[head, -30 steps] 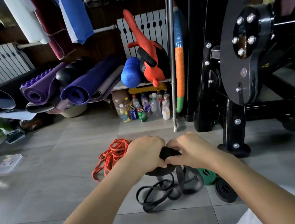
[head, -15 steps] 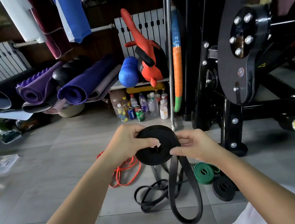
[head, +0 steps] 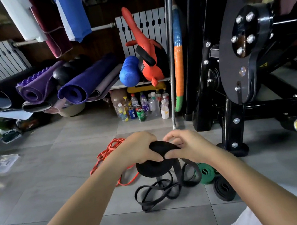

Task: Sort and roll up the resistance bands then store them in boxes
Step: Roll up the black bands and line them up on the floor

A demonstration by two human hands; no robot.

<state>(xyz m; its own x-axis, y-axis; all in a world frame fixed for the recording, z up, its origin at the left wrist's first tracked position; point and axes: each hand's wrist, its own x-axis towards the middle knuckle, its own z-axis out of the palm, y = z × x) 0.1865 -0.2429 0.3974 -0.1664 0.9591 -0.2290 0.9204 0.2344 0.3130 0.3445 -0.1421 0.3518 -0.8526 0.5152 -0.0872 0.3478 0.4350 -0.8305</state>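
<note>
- My left hand point(head: 139, 149) curls over the black roll point(head: 154, 169) and grips it just above the floor, straight ahead of me.
- My right hand point(head: 187, 145) pinches the roll's top edge from the other side.
- The loose tail point(head: 177, 171) drops from the roll's right side to the tiles, so my right hand is nearer to feed it.
- The roll's flat face looks toward me, so I judge the winding turns about that axis.

Both hands, left hand point(head: 139, 149) and right hand point(head: 187, 145), grip a black band roll point(head: 153, 168) above loose bands point(head: 157, 193) on the floor point(head: 49, 180).
</note>
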